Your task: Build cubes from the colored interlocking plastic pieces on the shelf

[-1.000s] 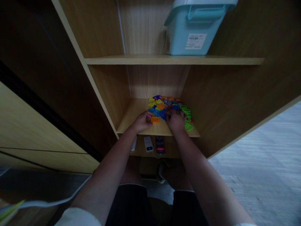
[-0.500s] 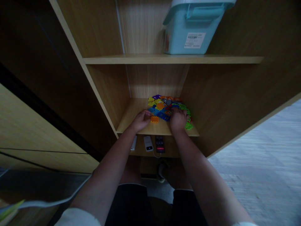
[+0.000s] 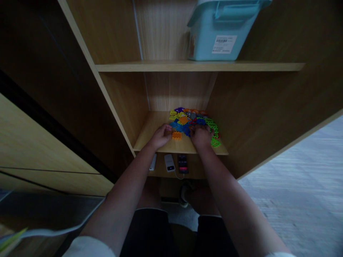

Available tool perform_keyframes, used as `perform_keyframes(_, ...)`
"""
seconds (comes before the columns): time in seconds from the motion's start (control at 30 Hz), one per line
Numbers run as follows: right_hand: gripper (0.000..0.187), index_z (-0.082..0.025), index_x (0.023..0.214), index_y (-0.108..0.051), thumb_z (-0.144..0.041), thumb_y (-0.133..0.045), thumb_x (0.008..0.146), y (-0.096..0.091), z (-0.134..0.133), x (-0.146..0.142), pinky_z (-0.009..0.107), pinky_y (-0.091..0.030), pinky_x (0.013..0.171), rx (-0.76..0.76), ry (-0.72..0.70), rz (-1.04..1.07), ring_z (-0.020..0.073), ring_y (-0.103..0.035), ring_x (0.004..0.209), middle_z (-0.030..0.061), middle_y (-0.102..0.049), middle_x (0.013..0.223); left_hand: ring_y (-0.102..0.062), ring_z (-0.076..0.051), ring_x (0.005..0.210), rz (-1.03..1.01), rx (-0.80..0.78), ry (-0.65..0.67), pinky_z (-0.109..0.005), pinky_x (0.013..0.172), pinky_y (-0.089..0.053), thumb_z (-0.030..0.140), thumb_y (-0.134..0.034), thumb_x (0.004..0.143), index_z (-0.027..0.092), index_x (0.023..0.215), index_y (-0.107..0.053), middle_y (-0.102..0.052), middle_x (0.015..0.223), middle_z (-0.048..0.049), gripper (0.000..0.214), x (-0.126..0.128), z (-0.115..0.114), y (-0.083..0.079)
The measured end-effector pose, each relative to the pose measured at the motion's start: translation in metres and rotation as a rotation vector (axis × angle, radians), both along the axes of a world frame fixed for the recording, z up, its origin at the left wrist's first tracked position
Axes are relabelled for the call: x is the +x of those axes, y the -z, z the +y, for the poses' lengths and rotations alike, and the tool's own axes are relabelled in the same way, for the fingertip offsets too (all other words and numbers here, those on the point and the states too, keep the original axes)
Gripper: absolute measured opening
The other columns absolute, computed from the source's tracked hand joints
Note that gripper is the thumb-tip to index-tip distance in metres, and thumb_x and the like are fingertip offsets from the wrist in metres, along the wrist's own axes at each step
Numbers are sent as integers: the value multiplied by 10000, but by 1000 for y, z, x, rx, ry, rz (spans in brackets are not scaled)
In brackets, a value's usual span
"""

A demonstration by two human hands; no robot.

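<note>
A heap of coloured plastic interlocking pieces (image 3: pixel 187 119) lies on the lower wooden shelf (image 3: pixel 152 137): yellow, purple, orange, blue and green ones. My left hand (image 3: pixel 160 135) rests on the shelf with its fingertips against a single orange piece (image 3: pixel 176 135) at the front of the heap. My right hand (image 3: pixel 201 136) lies curled on the blue and green pieces at the heap's front right. What its fingers hold is hidden.
A light blue lidded storage bin (image 3: pixel 218 34) with a white label stands on the upper shelf (image 3: pixel 198 66). Below the lower shelf lie a white device (image 3: pixel 169 162), a dark device with a red display (image 3: pixel 183 164) and another white item (image 3: pixel 153 162). Grey floor extends to the right.
My right hand has shifted slightly back and forth over the front of the heap. My left hand has stayed by the orange piece.
</note>
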State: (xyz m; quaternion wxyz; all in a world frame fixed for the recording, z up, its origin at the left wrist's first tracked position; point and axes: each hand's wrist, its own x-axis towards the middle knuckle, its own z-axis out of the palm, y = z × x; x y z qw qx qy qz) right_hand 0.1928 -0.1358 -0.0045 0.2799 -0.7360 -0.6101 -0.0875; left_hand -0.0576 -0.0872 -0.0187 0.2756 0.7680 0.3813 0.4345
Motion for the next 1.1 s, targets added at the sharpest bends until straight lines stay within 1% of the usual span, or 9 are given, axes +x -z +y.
perform_keyframes(0.13,335,-141,1219,-764,-373,-634,1015,1,3,2,630,-366,1173,24,1,19,430,-580,1274,250,-758,1242,-726,-231,1147,-14,4,9,-449,1116,-565,65,-677,804,214,1144,-674,-760,1176,-74,371,0,1,1)
perform_keyframes(0.27,436,-134,1308,-707,-422,-689,982,2,6,5,617,-400,1132,9,9,66,429,-581,1256,253,-743,1254,-727,-231,1143,-15,5,9,-449,1114,-562,64,-678,804,215,1151,-673,-758,1173,-75,378,0,0,1)
perform_keyframes(0.47,472,-122,1329,-707,-464,-684,1005,2,8,5,635,-375,1167,-6,24,77,442,-577,1298,273,-727,1299,-726,-239,1145,-23,16,16,-459,1111,-561,72,-673,801,217,1147,-672,-754,1177,-78,376,0,2,3)
perform_keyframes(0.63,465,-141,1362,-684,-422,-706,991,-2,6,5,652,-361,1182,-8,13,97,442,-578,1304,258,-734,1294,-722,-241,1143,-15,16,17,-467,1108,-561,80,-672,800,216,1146,-671,-751,1175,-81,371,0,3,4)
perform_keyframes(0.73,464,-178,1366,-674,-382,-737,955,-4,5,6,638,-382,1169,45,-13,115,431,-577,1293,222,-731,1309,-723,-239,1146,-9,11,6,-464,1119,-558,77,-682,795,219,1135,-673,-756,1169,-73,369,0,2,2)
perform_keyframes(0.83,460,-200,1370,-674,-311,-739,928,-4,4,6,626,-351,1203,109,-52,108,414,-563,1317,196,-715,1367,-730,-237,1146,-17,-2,-1,-457,1120,-563,72,-685,791,222,1133,-675,-761,1166,-68,374,1,0,-1)
perform_keyframes(0.97,345,-230,1289,-735,-225,-650,955,-3,4,7,609,-304,1233,118,-122,91,372,-586,1278,151,-762,1284,-736,-239,1141,-8,-2,-2,-456,1119,-567,75,-692,787,225,1134,-676,-770,1158,-65,378,0,-4,-5)
perform_keyframes(1.03,275,-226,1199,-775,-229,-603,984,-3,4,7,590,-323,1216,104,-122,90,362,-605,1236,148,-782,1233,-739,-238,1137,-10,-3,-6,-452,1115,-569,83,-694,795,225,1131,-676,-773,1155,-65,366,0,-5,-7)
perform_keyframes(1.1,267,-213,1159,-790,-243,-581,996,-4,4,7,556,-379,1168,110,-102,117,359,-624,1201,152,-792,1210,-740,-234,1135,-14,-6,-7,-446,1112,-570,85,-691,801,224,1128,-673,-773,1153,-65,355,0,-6,-7)
